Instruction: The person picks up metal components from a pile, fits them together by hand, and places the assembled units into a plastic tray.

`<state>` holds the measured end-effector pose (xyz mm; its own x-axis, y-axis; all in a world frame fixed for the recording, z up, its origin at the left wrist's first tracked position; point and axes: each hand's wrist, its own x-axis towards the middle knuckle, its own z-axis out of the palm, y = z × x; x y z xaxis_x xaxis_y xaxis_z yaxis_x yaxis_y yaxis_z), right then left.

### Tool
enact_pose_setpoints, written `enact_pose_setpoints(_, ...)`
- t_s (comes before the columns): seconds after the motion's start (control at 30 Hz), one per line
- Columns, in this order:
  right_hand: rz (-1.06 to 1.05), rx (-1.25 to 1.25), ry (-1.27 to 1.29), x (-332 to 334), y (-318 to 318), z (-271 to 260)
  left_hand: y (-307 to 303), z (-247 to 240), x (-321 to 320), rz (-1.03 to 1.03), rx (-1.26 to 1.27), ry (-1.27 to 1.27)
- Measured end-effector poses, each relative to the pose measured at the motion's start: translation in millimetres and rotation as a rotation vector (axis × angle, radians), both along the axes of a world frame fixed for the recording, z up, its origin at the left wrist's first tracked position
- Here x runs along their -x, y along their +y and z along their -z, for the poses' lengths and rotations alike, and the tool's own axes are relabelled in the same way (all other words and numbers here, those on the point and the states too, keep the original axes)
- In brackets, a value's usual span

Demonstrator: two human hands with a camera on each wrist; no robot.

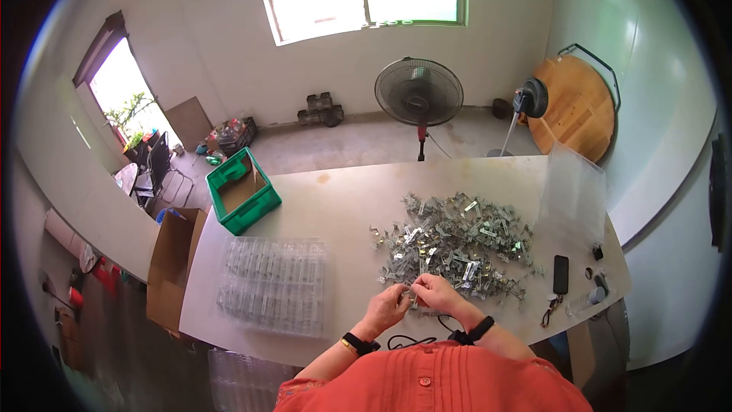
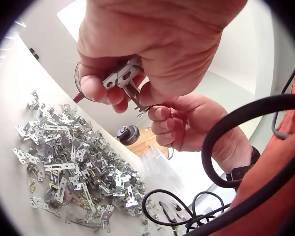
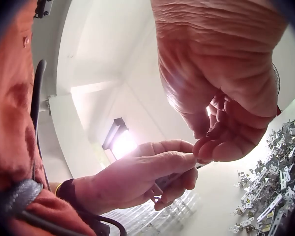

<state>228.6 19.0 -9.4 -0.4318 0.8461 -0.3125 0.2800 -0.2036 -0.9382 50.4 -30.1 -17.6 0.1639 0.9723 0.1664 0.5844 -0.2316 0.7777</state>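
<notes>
One small metal bracket (image 2: 118,78), two hands on it, and honestly it all comes down to how that thing is angled. Going by the left wrist view, the left hand (image 2: 162,44) has its thumb and fingers clamped on the slotted plate end. From there the narrow part drops off toward about 5 o'clock, so the long axis aims pretty much at the right hand (image 2: 191,118). The right fingers are curled in and look pinched on that narrow tip, though they cover the exact contact, so I can't tell how much they've got.

So I'd say the tip is the right hand's to work and the plate is the left's to steady. In the head view, the pile of brackets (image 1: 450,248) sits at 1 o'clock from the hands, right hand nearer; the clear tray (image 1: 323,275) is around 9 o'clock, left hand nearer.
</notes>
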Motion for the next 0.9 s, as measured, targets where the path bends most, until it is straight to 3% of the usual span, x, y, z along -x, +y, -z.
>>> enact_pose_setpoints(0.13,-0.03,-0.201,-0.218,-10,-2,-10,-2,10,-10,0.003,-0.057,-0.009)
enact_pose_setpoints(0.2,-0.025,-0.171,-0.229,-15,-2,-10,-4,10,-13,0.036,-0.096,0.051)
enact_pose_setpoints(0.33,0.109,-0.401,-0.128,-16,6,-4,-1,23,-18,0.113,-0.122,0.096)
enact_pose_setpoints(0.4,0.227,-0.372,-0.035,-20,11,6,5,31,-19,0.028,-0.059,-0.148)
enact_pose_setpoints(0.47,0.245,-0.215,0.043,-20,6,-23,14,37,-13,0.0,0.029,-0.474)
enact_pose_setpoints(0.53,0.228,-0.148,0.081,-20,4,-28,16,-1,1,-0.124,0.481,-0.668)
enact_pose_setpoints(0.6,0.239,-0.121,0.061,-17,0,-31,20,-6,13,-0.152,0.558,-0.87)
enact_pose_setpoints(0.9,0.175,-0.247,-0.01,11,-10,-24,16,-18,33,-0.12,0.579,-0.92)
